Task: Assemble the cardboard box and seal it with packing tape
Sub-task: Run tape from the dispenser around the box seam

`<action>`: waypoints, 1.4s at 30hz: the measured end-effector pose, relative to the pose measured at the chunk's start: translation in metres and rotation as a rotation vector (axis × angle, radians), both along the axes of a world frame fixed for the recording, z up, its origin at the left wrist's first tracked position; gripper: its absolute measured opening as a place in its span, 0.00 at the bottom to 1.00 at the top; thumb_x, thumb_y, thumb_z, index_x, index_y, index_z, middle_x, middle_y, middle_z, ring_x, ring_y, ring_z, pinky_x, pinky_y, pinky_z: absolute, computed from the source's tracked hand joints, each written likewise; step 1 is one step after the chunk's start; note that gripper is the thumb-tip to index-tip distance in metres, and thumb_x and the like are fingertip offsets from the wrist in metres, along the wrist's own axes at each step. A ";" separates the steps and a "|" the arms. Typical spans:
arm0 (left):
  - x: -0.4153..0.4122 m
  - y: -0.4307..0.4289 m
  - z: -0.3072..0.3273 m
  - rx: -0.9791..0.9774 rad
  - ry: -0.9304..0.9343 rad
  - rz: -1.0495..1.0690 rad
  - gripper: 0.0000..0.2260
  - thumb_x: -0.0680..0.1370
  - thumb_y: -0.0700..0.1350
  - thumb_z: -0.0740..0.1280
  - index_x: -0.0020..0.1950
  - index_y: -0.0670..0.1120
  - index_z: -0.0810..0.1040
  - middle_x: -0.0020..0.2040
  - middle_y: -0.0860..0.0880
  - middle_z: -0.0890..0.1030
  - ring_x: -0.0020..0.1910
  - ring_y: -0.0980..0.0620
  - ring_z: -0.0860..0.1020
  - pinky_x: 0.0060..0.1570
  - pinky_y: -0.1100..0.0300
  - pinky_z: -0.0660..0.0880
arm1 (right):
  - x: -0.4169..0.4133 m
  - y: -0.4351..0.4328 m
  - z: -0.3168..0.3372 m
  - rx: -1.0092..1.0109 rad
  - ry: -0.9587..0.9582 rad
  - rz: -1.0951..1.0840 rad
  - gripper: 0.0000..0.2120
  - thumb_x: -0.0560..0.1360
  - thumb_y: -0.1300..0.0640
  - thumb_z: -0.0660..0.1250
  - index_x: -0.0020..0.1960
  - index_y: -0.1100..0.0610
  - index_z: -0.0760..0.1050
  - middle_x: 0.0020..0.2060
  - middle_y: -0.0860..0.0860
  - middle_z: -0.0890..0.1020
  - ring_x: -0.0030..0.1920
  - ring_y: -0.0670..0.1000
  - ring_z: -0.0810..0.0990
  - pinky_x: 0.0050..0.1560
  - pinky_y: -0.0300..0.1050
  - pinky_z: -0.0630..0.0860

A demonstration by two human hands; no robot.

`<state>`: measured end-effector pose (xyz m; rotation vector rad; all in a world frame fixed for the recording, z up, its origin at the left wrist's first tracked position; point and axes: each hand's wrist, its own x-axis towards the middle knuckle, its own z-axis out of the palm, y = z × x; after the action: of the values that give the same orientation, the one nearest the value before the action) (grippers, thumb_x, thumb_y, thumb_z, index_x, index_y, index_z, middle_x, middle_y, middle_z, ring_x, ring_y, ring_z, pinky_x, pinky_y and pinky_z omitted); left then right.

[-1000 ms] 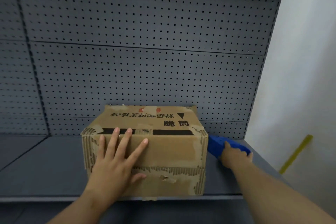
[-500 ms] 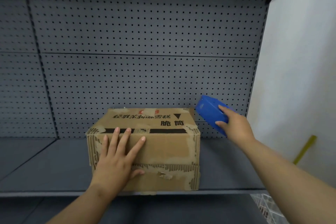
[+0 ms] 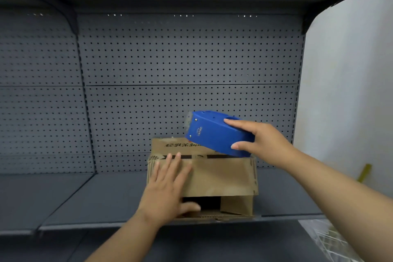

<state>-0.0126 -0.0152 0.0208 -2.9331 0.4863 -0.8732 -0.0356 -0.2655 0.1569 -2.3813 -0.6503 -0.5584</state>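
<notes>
Taping step: left hand [image 3: 164, 189] spread flat on cardboard box [image 3: 221, 178], right hand [image 3: 262, 141] gripped blue tape dispenser [image 3: 212, 132] above box top, frame centre; next probably lowering onto seam.

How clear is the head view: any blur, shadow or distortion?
Head view: the left hand is slightly motion-blurred on the cardboard box; the blue tape dispenser in the right hand is fairly sharp; the box's front opening is black shadow; shelf uprights bow from wide-angle distortion.

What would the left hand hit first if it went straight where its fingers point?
Flat on the cardboard box front, the left hand aims up and slightly right. Past the top edge it would likely meet the blue tape dispenser the right hand holds; depth is unclear.
</notes>
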 end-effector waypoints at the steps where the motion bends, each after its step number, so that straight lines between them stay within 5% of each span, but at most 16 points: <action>1: -0.007 0.002 0.008 -0.141 -0.044 -0.016 0.41 0.68 0.75 0.48 0.74 0.50 0.58 0.76 0.46 0.60 0.75 0.47 0.50 0.72 0.48 0.45 | -0.007 0.003 0.000 -0.002 0.005 0.006 0.28 0.72 0.57 0.71 0.68 0.39 0.69 0.56 0.29 0.69 0.57 0.39 0.71 0.52 0.29 0.66; 3: -0.022 0.007 0.033 -0.708 0.001 -0.073 0.33 0.74 0.67 0.48 0.75 0.52 0.56 0.77 0.53 0.56 0.76 0.54 0.49 0.74 0.53 0.42 | -0.020 0.007 0.000 -0.005 0.024 0.019 0.29 0.71 0.58 0.72 0.67 0.38 0.69 0.56 0.30 0.71 0.58 0.40 0.71 0.52 0.30 0.67; 5: -0.034 0.011 0.061 -1.259 0.213 -0.191 0.26 0.79 0.61 0.49 0.74 0.52 0.62 0.74 0.53 0.64 0.73 0.55 0.60 0.73 0.54 0.53 | -0.032 0.013 -0.001 -0.014 0.036 0.031 0.29 0.71 0.58 0.72 0.66 0.36 0.69 0.58 0.32 0.72 0.59 0.41 0.72 0.52 0.29 0.67; 8: -0.048 0.016 0.089 -1.619 0.370 -0.428 0.25 0.81 0.58 0.47 0.72 0.46 0.64 0.70 0.49 0.70 0.68 0.54 0.68 0.70 0.56 0.58 | -0.052 0.023 0.000 -0.049 0.049 0.059 0.29 0.71 0.58 0.72 0.60 0.29 0.66 0.59 0.33 0.72 0.58 0.41 0.72 0.48 0.26 0.68; 11: -0.064 0.024 0.101 -1.639 0.551 -0.521 0.27 0.79 0.61 0.49 0.68 0.46 0.70 0.65 0.49 0.76 0.63 0.53 0.74 0.67 0.55 0.65 | -0.068 0.033 0.001 -0.072 0.043 0.083 0.31 0.71 0.58 0.72 0.54 0.25 0.63 0.57 0.29 0.71 0.59 0.39 0.71 0.50 0.25 0.68; 15: -0.083 0.036 0.103 -1.604 0.651 -0.538 0.28 0.74 0.63 0.57 0.58 0.40 0.77 0.53 0.46 0.83 0.51 0.50 0.81 0.50 0.58 0.76 | -0.086 0.040 0.002 -0.084 0.043 0.091 0.31 0.70 0.58 0.73 0.54 0.25 0.64 0.54 0.24 0.70 0.59 0.39 0.71 0.52 0.27 0.67; 23: -0.105 0.043 0.088 -1.535 0.549 -0.516 0.10 0.78 0.45 0.63 0.46 0.42 0.81 0.36 0.49 0.83 0.34 0.54 0.78 0.38 0.64 0.75 | -0.116 0.050 -0.005 -0.129 0.113 0.137 0.30 0.70 0.58 0.74 0.57 0.28 0.66 0.61 0.31 0.70 0.63 0.37 0.69 0.60 0.31 0.66; 30: -0.105 0.037 0.077 -1.501 0.384 -0.461 0.12 0.78 0.46 0.63 0.44 0.38 0.80 0.41 0.44 0.83 0.41 0.49 0.77 0.46 0.61 0.74 | -0.121 0.047 -0.017 -0.127 0.123 0.073 0.29 0.70 0.57 0.73 0.67 0.40 0.69 0.64 0.39 0.74 0.61 0.40 0.71 0.53 0.20 0.64; 35: -0.106 0.032 0.062 -1.551 0.372 -0.477 0.11 0.78 0.44 0.63 0.40 0.42 0.81 0.38 0.48 0.84 0.42 0.52 0.80 0.49 0.61 0.74 | -0.125 0.032 -0.026 -0.138 0.139 0.037 0.30 0.70 0.57 0.74 0.66 0.38 0.69 0.59 0.32 0.72 0.59 0.37 0.70 0.52 0.18 0.63; 38: -0.104 0.047 0.053 -1.615 0.333 -0.424 0.10 0.78 0.46 0.64 0.44 0.42 0.82 0.44 0.46 0.85 0.48 0.52 0.81 0.49 0.61 0.74 | -0.128 0.007 -0.035 -0.125 0.156 0.008 0.30 0.69 0.58 0.75 0.59 0.31 0.67 0.58 0.28 0.71 0.57 0.31 0.71 0.52 0.16 0.62; 42: -0.106 0.046 0.032 -1.607 0.450 -0.390 0.11 0.78 0.47 0.63 0.49 0.40 0.79 0.48 0.44 0.84 0.44 0.51 0.83 0.50 0.59 0.78 | -0.127 -0.016 -0.057 -0.101 0.216 -0.036 0.32 0.68 0.60 0.75 0.55 0.27 0.66 0.52 0.27 0.74 0.47 0.21 0.71 0.50 0.20 0.68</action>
<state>-0.1187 0.0308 0.0533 -4.7045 0.4969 -0.7918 -0.1626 -0.2810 0.1000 -2.5070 -0.5524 -0.2824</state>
